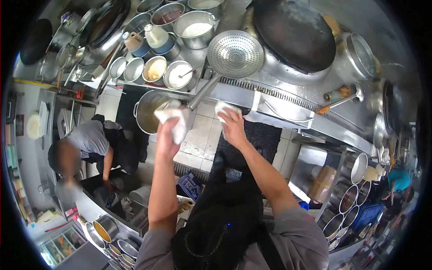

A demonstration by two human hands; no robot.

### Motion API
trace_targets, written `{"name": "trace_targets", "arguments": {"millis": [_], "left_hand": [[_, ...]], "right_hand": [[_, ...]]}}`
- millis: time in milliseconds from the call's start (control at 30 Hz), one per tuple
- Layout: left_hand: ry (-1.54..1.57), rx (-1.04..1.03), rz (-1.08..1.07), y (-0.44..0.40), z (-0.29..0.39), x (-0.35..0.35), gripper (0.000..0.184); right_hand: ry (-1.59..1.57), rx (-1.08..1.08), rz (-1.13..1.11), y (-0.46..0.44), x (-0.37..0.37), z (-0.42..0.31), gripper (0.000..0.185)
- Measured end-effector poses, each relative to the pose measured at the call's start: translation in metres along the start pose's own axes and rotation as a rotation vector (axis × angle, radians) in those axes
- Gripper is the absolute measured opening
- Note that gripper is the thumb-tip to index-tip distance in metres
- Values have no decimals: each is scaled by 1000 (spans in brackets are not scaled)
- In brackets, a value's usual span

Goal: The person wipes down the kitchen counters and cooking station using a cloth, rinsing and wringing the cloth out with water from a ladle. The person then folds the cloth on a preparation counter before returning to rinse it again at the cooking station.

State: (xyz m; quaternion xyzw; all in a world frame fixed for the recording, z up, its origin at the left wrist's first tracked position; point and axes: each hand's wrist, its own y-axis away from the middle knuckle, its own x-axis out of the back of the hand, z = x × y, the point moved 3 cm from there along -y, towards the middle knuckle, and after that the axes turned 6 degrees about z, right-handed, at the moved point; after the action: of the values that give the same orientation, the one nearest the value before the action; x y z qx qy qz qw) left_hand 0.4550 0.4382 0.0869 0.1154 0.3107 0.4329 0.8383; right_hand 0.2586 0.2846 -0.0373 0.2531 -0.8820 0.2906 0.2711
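Observation:
My left hand [167, 137] is closed on a folded white cloth [179, 128], held up in front of the counter. A large perforated strainer [236, 53] lies on the stove edge, and its long metal handle [206, 92] slants down toward that cloth. Whether the handle's end touches the cloth I cannot tell. My right hand [233, 128] grips a second white cloth [226, 109], just below the stove's front edge. Behind my left hand is a big metal pot [146, 112] holding brownish liquid, partly covered by the cloth.
A blackened wok [294, 33] sits at the back. Metal tubs [194, 29], squeeze jugs [157, 37] and small bowls [155, 69] crowd the counter's left. A brush [337, 93] and a ladle [348, 99] lie right. A crouching person [92, 144] is at left.

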Motion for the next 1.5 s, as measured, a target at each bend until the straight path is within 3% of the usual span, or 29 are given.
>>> {"name": "trace_targets", "arguments": {"millis": [33, 100, 167, 233, 300, 367, 433, 500, 567, 600, 667, 767, 833, 867, 933, 967, 1000, 1033, 1067, 1100, 1167, 1200, 1233, 1333, 1367, 1400, 1433, 1500], "left_hand": [[-69, -23, 32, 11, 0, 14, 60], [-41, -114, 12, 44, 6, 17, 70], [-37, -114, 21, 72, 8, 7, 68], [-12, 41, -79, 91, 0, 3, 73], [-51, 127, -111, 93, -22, 8, 75], [-66, 166, -107, 89, -43, -1, 73], [-59, 187, -112, 86, -61, -14, 70], [-75, 187, -165, 82, -74, -28, 68], [-66, 193, -190, 91, -72, -51, 68], [-73, 188, -187, 93, -72, -56, 68], [-75, 179, -181, 93, -77, -60, 67], [-45, 168, -83, 90, -86, -47, 66], [-35, 137, -29, 88, -92, -43, 67], [-106, 97, -18, 87, -95, -45, 72], [-70, 99, -16, 82, -98, -52, 70], [-44, 114, -7, 81, -100, -55, 67], [-95, 117, 81, 77, -105, -58, 67], [-100, 126, 46, 73, -105, -65, 68], [-96, 127, 29, 66, -107, -71, 68], [-93, 126, 14, 60, -109, -78, 67], [-128, 80, 10, 50, -109, -98, 68], [-137, 71, -33, 45, -108, -105, 68], [-146, 60, -77, 40, -106, -114, 69], [-196, 61, -143, 37, -104, -127, 71], [-202, 52, -170, 33, -107, -130, 72], [-202, 70, -180, 28, -110, -130, 72], [-208, 94, -183, 26, -113, -125, 73], [-214, 130, -160, 18, -123, -122, 72]], "right_hand": [[-169, -153, -11, 18, 10, 10, 46], [-762, -754, -18, 53, 39, 30, 43], [-1041, -973, 185, 66, 102, 20, 45], [-955, -825, 359, 53, 173, 23, 46], [-980, -729, 384, 12, 234, 28, 46], [-706, -538, 402, -47, 258, 43, 47], [-541, -464, 144, -100, 247, 69, 45], [-518, -679, -319, -131, 201, 112, 41], [-62, -523, -649, -138, 171, 119, 38], [-64, -532, -643, -141, 169, 135, 38], [272, -429, -1086, -141, 161, 164, 40], [460, -328, -1241, -121, 204, 167, 36], [656, -451, -874, -111, 258, 175, 29], [657, -458, -875, -108, 272, 186, 29], [615, -289, -841, -130, 299, 207, 29], [809, 11, -1052, -141, 299, 215, 33], [630, -97, -840, -150, 303, 210, 33], [427, 40, -604, -151, 300, 193, 28], [-27, -266, -499, -143, 277, 191, 24], [-41, -145, -576, -140, 248, 182, 27], [166, -300, -872, -120, 205, 155, 29], [251, -185, -905, -116, 205, 144, 29], [252, -216, -884, -116, 221, 152, 29], [352, -496, -856, -115, 282, 192, 30], [198, -472, -766, -108, 311, 210, 28], [211, -176, -679, -105, 337, 220, 26], [216, -193, -668, -92, 358, 221, 26], [455, -558, -315, -54, 395, 217, 26]]}}
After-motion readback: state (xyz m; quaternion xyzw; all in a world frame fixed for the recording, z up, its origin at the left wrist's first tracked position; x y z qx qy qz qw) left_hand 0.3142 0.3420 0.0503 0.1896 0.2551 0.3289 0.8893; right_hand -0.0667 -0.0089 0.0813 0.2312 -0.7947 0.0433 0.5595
